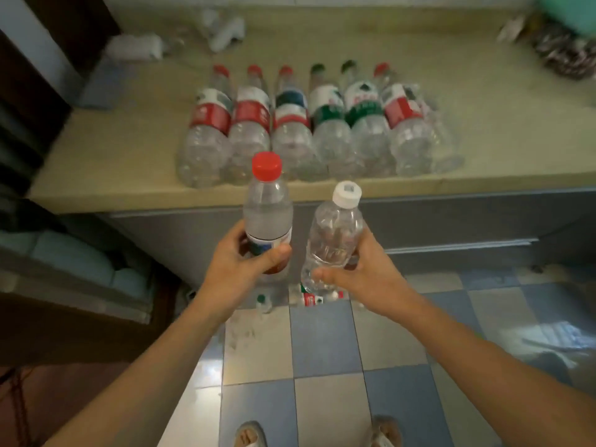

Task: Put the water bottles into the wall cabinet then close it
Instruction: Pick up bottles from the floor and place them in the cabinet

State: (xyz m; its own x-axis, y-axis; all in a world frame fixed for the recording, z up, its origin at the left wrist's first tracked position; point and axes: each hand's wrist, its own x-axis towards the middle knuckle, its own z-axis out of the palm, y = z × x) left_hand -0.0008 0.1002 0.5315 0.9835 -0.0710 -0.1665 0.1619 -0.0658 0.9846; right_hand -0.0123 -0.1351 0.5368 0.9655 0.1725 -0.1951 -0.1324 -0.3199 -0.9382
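L hand [240,266] fingers grip red-cap bottle [267,208]; R hand [364,269] grips white-cap bottle [332,240]; bases hidden.

A beige stone tabletop [483,150] runs along a pale wall [354,0], with grey cabinet fronts [451,217] beneath it. The floor [325,343] is glossy checkered tile in blue and cream, catching bright reflections. Dark brown wooden furniture [19,101] stands at the left edge.

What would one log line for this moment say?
left hand: holds red-cap bottle | right hand: holds white-cap bottle | counter: bottle row | cabinet: unseen
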